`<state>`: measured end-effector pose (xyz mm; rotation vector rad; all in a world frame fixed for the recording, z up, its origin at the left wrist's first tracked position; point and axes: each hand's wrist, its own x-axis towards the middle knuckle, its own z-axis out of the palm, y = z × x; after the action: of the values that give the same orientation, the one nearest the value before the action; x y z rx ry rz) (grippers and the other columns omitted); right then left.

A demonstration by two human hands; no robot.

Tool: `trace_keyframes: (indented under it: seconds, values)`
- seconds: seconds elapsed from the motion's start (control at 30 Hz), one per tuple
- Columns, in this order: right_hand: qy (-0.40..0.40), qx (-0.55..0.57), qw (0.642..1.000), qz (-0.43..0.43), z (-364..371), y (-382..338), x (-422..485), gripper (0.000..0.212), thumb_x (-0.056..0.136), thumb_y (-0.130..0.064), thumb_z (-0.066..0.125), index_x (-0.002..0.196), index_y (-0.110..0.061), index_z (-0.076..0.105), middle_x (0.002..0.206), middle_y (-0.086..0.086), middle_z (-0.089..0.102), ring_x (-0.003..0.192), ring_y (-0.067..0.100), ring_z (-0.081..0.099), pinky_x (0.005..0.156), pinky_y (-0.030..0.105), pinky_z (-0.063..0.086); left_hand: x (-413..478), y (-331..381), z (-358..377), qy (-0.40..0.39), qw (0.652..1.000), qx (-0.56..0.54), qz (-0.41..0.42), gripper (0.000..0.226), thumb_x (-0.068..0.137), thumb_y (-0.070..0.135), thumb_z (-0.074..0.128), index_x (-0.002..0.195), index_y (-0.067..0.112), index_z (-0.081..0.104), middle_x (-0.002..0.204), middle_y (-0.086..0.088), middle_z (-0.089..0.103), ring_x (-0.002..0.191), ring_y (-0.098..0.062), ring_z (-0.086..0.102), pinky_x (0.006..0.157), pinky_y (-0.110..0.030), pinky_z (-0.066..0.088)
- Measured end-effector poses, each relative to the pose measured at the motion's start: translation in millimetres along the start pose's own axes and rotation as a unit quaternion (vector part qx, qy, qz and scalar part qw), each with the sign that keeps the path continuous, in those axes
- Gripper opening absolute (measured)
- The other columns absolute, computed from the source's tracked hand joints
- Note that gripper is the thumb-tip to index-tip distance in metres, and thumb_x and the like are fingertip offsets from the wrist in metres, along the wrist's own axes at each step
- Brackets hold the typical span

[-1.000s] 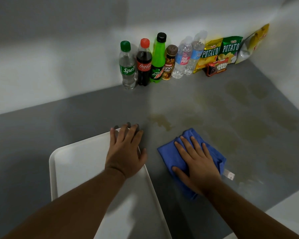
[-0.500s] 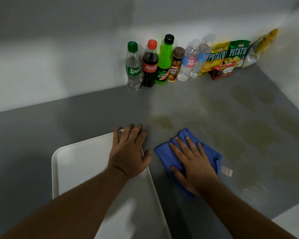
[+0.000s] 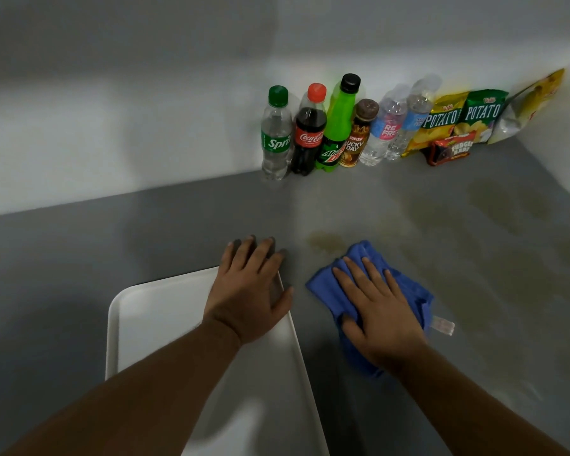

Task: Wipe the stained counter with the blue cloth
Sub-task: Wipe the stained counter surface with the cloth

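Mid-wipe here: my right hand (image 3: 380, 311) is spread flat on the cloth (image 3: 323, 284), left hand (image 3: 249, 287) spread on the tray (image 3: 152, 311). Next I'd push toward the stain (image 3: 324, 240), probably still wet.

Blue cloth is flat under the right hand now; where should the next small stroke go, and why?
Probably slide the right hand and blue cloth slightly forward and left onto the brownish stain. It lies on the counter just beyond the cloth's far edge, still uncovered.

Both forearms bare — no sleeves, watch or rings on left hand (image 3: 249, 292) or right hand (image 3: 380, 319).
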<state>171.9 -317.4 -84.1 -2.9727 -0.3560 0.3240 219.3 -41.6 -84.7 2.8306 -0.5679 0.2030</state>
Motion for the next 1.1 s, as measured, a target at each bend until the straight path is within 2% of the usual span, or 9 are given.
trace_keyframes:
  seconds: [0.13,0.23,0.33,0.4,0.63,0.87,0.93,1.03,1.1]
  values:
    - [-0.005,0.004,0.999,0.049,-1.2,8.0,-28.6,0.076,0.094,-0.055,0.027,0.163,-0.039,-0.001,0.173,-0.010,-0.005,0.158,0.020,-0.018,0.128,0.056,0.001,0.0,0.9,1.2,0.023,0.999,-0.007,-0.023,0.068,0.092,0.061,0.052,0.144,0.018,0.055,0.156,-0.006,0.050,0.147,-0.034,0.042,0.122,-0.054,0.030]
    - [-0.009,0.002,0.999,0.041,4.7,-16.5,-35.5,0.078,0.094,-0.056,0.033,0.163,-0.041,0.001,0.173,-0.008,-0.003,0.158,0.026,-0.016,0.127,0.058,0.001,0.5,0.2,2.3,0.018,0.999,-0.004,-0.032,0.067,0.092,0.061,0.051,0.142,0.017,0.055,0.154,-0.005,0.051,0.146,-0.033,0.042,0.121,-0.052,0.032]
    - [-0.017,-0.020,1.000,0.013,6.0,-31.2,-16.4,0.071,0.098,-0.069,0.016,0.162,-0.044,-0.004,0.172,-0.011,-0.011,0.157,0.024,-0.022,0.125,0.052,-0.013,1.4,0.4,1.4,0.003,0.999,-0.003,-0.037,0.065,0.093,0.060,0.048,0.142,0.016,0.056,0.155,-0.005,0.051,0.147,-0.032,0.042,0.119,-0.049,0.036]
    - [-0.018,-0.026,0.999,0.016,-0.1,-31.1,6.6,0.071,0.097,-0.070,0.010,0.162,-0.044,-0.008,0.170,-0.013,-0.016,0.155,0.022,-0.026,0.123,0.048,-0.020,1.5,1.1,-0.2,-0.006,0.999,-0.005,-0.039,0.066,0.093,0.060,0.048,0.142,0.016,0.056,0.156,-0.006,0.051,0.147,-0.032,0.042,0.119,-0.049,0.039]
    - [-0.001,0.001,0.995,0.102,-12.2,-23.0,23.7,0.074,0.092,-0.060,0.004,0.163,-0.039,-0.006,0.169,-0.011,-0.016,0.156,0.019,-0.022,0.127,0.055,-0.007,0.6,2.3,-3.4,-0.010,0.999,-0.001,-0.038,0.065,0.092,0.057,0.051,0.141,0.015,0.058,0.156,-0.007,0.051,0.148,-0.034,0.042,0.118,-0.052,0.040]
    - [-0.021,-0.025,0.996,0.081,3.1,-40.8,1.2,0.071,0.096,-0.068,0.006,0.158,-0.045,-0.017,0.168,-0.009,-0.024,0.154,0.028,-0.028,0.123,0.056,-0.017,2.8,2.5,-1.7,-0.018,0.999,0.001,-0.036,0.066,0.092,0.056,0.047,0.144,0.015,0.054,0.158,-0.006,0.048,0.148,-0.033,0.040,0.118,-0.051,0.038]
    - [-0.014,-0.028,0.998,0.059,0.3,-39.1,17.7,0.071,0.096,-0.070,0.006,0.160,-0.045,-0.013,0.169,-0.011,-0.021,0.155,0.027,-0.027,0.123,0.056,-0.018,2.5,2.6,-1.8,-0.019,0.999,0.001,-0.034,0.067,0.092,0.057,0.046,0.144,0.015,0.054,0.158,-0.007,0.048,0.148,-0.034,0.041,0.118,-0.052,0.039]
    - [0.005,-0.024,0.999,0.042,-8.1,-31.5,43.1,0.075,0.096,-0.070,0.011,0.164,-0.041,0.003,0.173,-0.010,-0.006,0.158,0.025,-0.016,0.125,0.058,-0.008,2.3,2.4,-1.5,-0.021,0.999,0.000,-0.038,0.067,0.092,0.058,0.047,0.144,0.015,0.054,0.157,-0.007,0.049,0.148,-0.033,0.041,0.119,-0.052,0.039]
    - [0.019,-0.015,0.998,0.056,-10.7,-28.6,52.0,0.076,0.095,-0.070,0.013,0.164,-0.038,0.007,0.173,-0.009,0.000,0.159,0.023,-0.011,0.126,0.059,-0.003,2.4,2.4,-1.5,-0.023,0.999,0.003,-0.039,0.068,0.092,0.059,0.046,0.144,0.016,0.054,0.158,-0.006,0.049,0.149,-0.032,0.041,0.120,-0.052,0.039]
